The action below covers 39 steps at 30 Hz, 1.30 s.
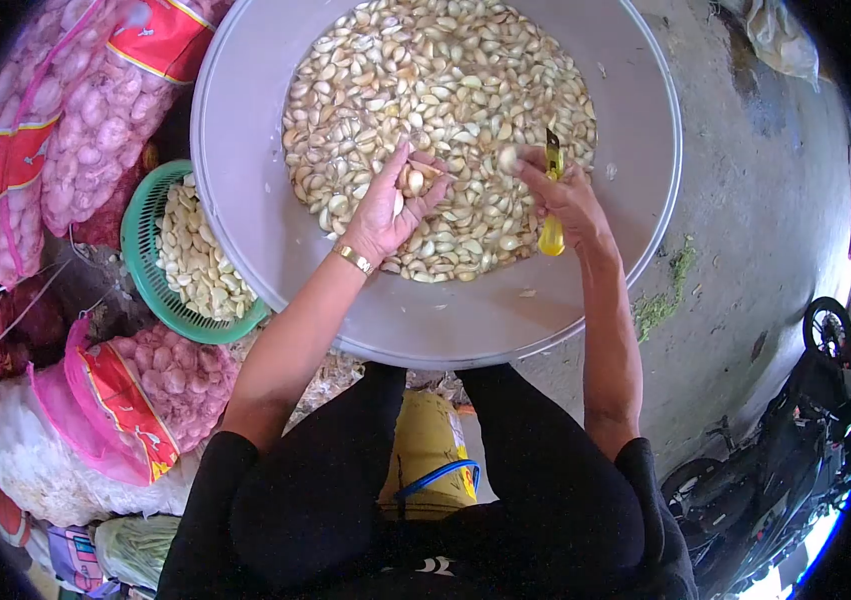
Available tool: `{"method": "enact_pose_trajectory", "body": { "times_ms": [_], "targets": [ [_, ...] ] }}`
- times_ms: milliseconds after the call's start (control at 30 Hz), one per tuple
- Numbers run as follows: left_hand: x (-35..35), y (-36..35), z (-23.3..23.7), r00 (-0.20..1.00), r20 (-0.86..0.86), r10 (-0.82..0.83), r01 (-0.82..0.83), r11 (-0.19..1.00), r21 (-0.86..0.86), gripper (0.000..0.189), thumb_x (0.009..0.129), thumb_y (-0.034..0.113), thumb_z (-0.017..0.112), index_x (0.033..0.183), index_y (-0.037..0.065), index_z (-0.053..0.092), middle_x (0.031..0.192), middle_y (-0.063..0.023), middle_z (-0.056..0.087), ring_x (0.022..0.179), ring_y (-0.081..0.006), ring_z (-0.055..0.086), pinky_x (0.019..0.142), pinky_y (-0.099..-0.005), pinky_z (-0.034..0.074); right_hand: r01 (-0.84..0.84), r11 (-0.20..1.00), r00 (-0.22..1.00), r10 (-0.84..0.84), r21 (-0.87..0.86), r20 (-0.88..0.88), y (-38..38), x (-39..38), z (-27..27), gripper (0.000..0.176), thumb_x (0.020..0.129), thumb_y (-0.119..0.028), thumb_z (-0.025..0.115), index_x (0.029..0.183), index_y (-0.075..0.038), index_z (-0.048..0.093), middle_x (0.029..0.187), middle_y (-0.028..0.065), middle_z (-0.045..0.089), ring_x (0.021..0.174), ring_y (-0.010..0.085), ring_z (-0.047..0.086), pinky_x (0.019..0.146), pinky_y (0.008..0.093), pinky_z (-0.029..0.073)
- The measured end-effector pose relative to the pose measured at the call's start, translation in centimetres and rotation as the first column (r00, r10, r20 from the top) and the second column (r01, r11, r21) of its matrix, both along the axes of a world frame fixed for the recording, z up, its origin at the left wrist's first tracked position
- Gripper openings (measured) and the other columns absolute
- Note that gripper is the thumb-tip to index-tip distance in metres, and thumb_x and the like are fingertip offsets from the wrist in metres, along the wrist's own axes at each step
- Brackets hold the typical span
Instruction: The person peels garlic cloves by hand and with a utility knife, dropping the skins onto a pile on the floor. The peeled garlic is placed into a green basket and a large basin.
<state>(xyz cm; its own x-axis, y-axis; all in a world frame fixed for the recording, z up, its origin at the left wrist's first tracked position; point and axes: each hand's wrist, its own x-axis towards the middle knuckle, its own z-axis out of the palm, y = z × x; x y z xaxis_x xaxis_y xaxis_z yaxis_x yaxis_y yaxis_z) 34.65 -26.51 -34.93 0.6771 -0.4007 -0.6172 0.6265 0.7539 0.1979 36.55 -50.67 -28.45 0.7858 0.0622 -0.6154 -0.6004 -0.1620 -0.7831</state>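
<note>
A wide grey basin [635, 140] holds a thick layer of garlic cloves [445, 100]. Over its near left part, my left hand [395, 205] is palm up, its fingers curled round several garlic cloves [415, 182]. To the right, my right hand [570, 200] grips a yellow box cutter [551, 235] whose dark blade points away from me. A pale garlic clove [508, 158] is at the fingertips of that same hand. Left of the basin, a green basket [140, 240] contains peeled cloves [190, 255].
Pink net bags of garlic bulbs [100, 140] are piled at the left, another net bag [170, 380] below them. A yellow container [420, 450] with a blue handle stands between my legs. Motorcycles [775, 450] are at the lower right, on the concrete floor [725, 250].
</note>
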Motion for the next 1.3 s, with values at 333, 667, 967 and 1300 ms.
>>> {"method": "enact_pose_trajectory", "body": {
  "times_ms": [333, 667, 967, 1300],
  "targets": [
    [0.2, 0.1, 0.8, 0.995, 0.096, -0.019, 0.032, 0.990, -0.135, 0.032, 0.096, 0.035, 0.055, 0.102, 0.004, 0.057, 0.103, -0.0106, 0.061, 0.096, -0.0202, 0.063, 0.083, -0.0358, 0.056, -0.244, 0.951, 0.843, 0.306, -0.191, 0.443, 8.2, -2.0, 0.4, 0.017, 0.086, -0.017, 0.069, 0.094, -0.003, 0.071, 0.086, 0.0082, 0.070, 0.070, 0.0124, 0.061, 0.065, 0.0284, 0.050],
    [0.8, 1.6, 0.3, 0.988, -0.035, 0.148, -0.147, 0.988, 0.048, 0.028, 0.088, 0.034, 0.068, 0.083, 0.011, 0.053, 0.080, -0.0025, 0.055, 0.053, -0.0067, 0.046, 0.031, -0.0135, 0.027, -0.133, 0.882, 0.898, 0.300, -0.452, 0.322, 0.6, -1.2, -0.5, 0.026, 0.085, -0.019, 0.068, 0.106, -0.003, 0.065, 0.082, 0.0127, 0.068, 0.068, 0.0220, 0.063, 0.064, 0.0349, 0.050],
    [1.8, 4.5, 2.5, 0.964, 0.034, 0.263, -0.264, 0.941, 0.212, 0.042, 0.093, 0.048, 0.054, 0.070, 0.014, 0.049, 0.072, -0.0019, 0.053, 0.051, -0.0080, 0.043, 0.031, -0.0149, 0.028, -0.452, 0.608, 0.695, 0.699, -0.653, 0.169, 1.7, -5.1, -1.9, 0.019, 0.077, -0.012, 0.068, 0.093, -0.004, 0.062, 0.083, 0.0180, 0.064, 0.082, 0.0393, 0.063, 0.071, 0.0469, 0.050],
    [2.8, 7.1, 2.1, 0.934, 0.066, 0.351, -0.356, 0.931, 0.084, 0.035, 0.099, 0.038, 0.047, 0.076, 0.011, 0.049, 0.074, -0.0029, 0.051, 0.053, -0.0097, 0.042, 0.033, -0.0164, 0.030, -0.406, 0.596, 0.612, 0.740, -0.692, 0.278, 5.1, -4.3, -4.5, 0.024, 0.070, 0.002, 0.056, 0.092, -0.005, 0.064, 0.086, 0.0161, 0.064, 0.078, 0.0363, 0.064, 0.068, 0.0454, 0.051]
  ]
}}
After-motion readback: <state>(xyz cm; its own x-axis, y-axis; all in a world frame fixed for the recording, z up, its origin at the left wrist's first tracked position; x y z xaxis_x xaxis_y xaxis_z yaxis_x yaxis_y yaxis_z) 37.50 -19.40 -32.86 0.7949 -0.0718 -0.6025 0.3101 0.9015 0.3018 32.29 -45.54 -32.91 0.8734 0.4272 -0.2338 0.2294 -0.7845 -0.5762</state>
